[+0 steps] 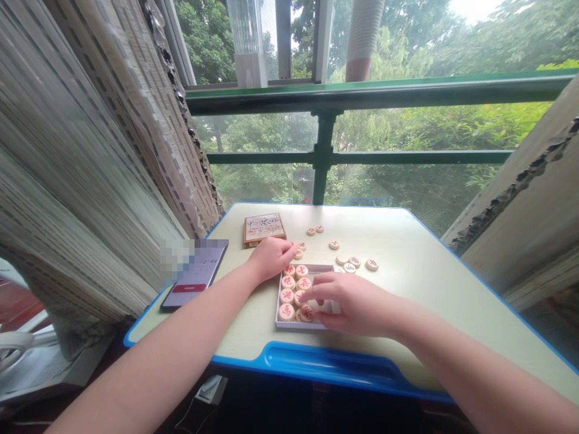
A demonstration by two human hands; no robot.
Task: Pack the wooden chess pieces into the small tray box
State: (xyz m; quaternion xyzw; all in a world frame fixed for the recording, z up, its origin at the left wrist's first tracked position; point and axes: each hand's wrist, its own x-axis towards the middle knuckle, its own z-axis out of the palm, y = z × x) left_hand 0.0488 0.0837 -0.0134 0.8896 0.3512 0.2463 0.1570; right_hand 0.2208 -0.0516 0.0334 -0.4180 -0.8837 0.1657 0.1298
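A shallow white box [277, 322] stands on the table with red-marked Chinese chess pieces [286, 311] lying in rows along its left side. My right hand [353, 301] reaches over the box from the right. Its thumb and fingertips close around a tilted chess piece [307, 312] near the front wall. My left hand [271, 258] rests beyond the box's back left corner, fingers curled in against a few loose pieces [298, 254]. What those fingers hold, if anything, is hidden. The right hand covers part of the box's right half.
Behind my left hand lies the Chinese chess lid [265, 226]. Loose pieces [354, 262] are scattered behind and right of the box. A phone [194, 280] sits at the table's left edge. A blue tray groove [325, 361] runs along the front; a green railing [323, 157] stands beyond.
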